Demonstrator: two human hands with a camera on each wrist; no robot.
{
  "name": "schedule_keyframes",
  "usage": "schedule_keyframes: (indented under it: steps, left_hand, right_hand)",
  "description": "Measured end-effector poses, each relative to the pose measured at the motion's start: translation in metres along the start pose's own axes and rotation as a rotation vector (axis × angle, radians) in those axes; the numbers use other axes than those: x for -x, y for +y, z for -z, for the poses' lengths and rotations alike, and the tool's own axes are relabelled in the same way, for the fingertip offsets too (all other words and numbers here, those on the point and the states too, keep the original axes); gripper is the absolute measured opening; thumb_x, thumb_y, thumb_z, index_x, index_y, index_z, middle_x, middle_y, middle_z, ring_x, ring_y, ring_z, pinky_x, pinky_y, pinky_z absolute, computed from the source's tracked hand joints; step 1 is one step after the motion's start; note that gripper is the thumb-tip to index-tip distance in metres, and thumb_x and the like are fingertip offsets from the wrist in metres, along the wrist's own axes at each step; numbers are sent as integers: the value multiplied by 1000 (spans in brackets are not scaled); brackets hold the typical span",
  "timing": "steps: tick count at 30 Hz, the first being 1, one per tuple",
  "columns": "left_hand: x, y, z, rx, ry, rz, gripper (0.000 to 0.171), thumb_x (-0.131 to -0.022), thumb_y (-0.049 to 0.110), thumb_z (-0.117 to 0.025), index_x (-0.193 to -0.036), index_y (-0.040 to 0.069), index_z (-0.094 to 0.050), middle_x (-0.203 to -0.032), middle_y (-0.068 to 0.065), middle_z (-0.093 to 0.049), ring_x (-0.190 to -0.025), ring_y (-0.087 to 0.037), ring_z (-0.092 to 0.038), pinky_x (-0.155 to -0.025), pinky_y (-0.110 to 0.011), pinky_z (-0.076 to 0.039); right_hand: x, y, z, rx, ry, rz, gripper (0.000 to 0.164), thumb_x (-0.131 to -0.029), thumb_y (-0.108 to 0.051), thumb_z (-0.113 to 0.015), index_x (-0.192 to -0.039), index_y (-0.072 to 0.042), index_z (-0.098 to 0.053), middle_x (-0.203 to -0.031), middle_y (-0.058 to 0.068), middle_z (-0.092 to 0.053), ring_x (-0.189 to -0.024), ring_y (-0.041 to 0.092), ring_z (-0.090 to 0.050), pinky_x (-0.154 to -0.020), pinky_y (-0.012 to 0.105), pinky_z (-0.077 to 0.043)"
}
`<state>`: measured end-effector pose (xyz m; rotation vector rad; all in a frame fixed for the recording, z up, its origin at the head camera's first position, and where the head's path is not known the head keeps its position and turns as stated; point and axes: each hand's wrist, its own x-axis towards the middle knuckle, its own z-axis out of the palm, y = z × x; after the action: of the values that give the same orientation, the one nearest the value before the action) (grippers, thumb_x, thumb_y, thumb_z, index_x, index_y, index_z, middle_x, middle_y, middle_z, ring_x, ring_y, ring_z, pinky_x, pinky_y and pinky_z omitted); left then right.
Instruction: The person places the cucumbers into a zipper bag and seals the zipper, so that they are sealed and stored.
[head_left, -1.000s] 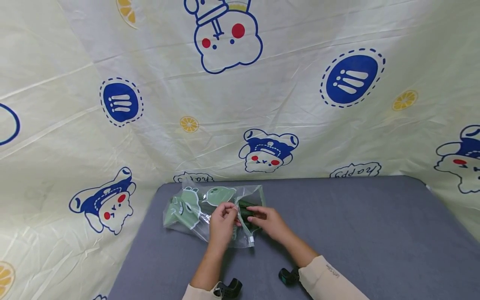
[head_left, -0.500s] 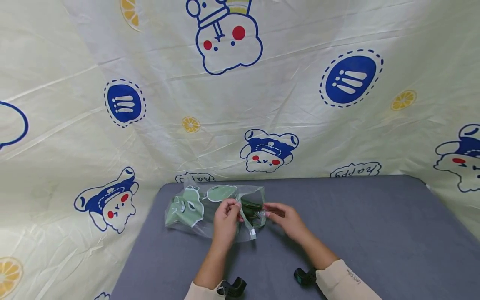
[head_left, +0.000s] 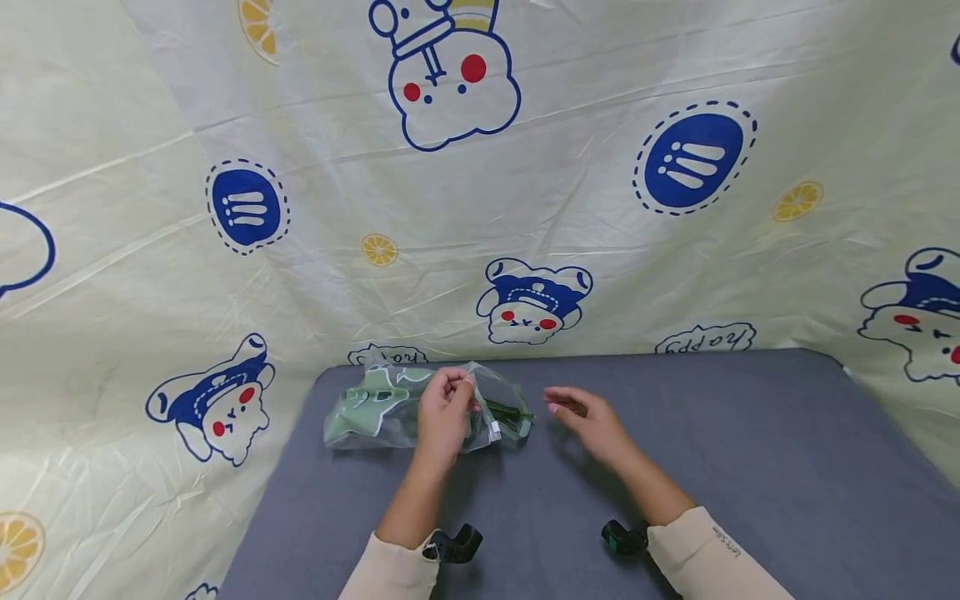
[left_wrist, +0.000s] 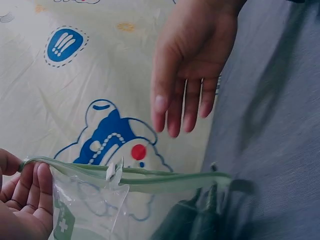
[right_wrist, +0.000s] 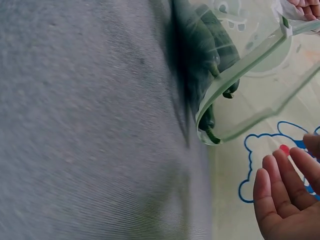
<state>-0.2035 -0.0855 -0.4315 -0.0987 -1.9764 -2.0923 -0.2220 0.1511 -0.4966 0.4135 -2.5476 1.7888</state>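
A clear zip bag (head_left: 360,421) with green cartoon prints lies on its side, its mouth toward the right. My left hand (head_left: 442,417) pinches the upper rim of that mouth; in the left wrist view the green zip strip (left_wrist: 150,179) stretches away from its fingers. Dark green cucumbers (right_wrist: 199,40) with stem ends lie inside the bag, the stems close to the gaping mouth. A white slider (head_left: 494,431) sits on the zip. Just right of the mouth my right hand (head_left: 596,425) hovers with relaxed fingers and holds nothing, as the right wrist view also shows.
Grey cloth covers the table (head_left: 720,467). Behind it hangs a pale printed curtain (head_left: 585,200), meeting the table's back edge close behind the bag. Black wrist cameras (head_left: 453,544) are strapped at both sleeves.
The right hand has drawn away from the cucumbers and bag mouth to the right. The left hand has lifted the bag's rim up and back, and the slider end has risen with it.
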Motion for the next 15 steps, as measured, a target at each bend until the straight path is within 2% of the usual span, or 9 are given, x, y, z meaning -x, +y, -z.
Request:
schedule_keyframes:
  steps: [4,11,15]
  left_hand:
    - [-11,15,3,-30,-41,-10,11,-99,5,-57,-103,-5,-59,-78,-1,-55,-66,-11,-57,-63,-20,-57]
    - [-32,40,12,-54,-84,59,11,-100,11,-58,-103,0,-60,-80,1,-57,-67,-13,-59,-65,-22,-56]
    - [-41,57,16,-16,-101,110,9,-99,11,-58,-100,2,-61,-79,1,-55,-68,-15,-58,-65,-23,-56]
  right_hand:
    - [-3,-6,4,41,15,6,37,-105,-27,-55,-136,-8,-61,-137,14,-64,-123,30,-62,-101,38,-56]
    - [-6,-23,4,98,-21,57,39,-102,-27,-60,-136,-6,-61,-135,16,-63,-119,30,-63,-95,27,-57]
    - [-9,-40,4,89,-69,44,40,-101,-30,-62,-137,-10,-61,-136,14,-64,-117,29,-65,-93,32,-58]
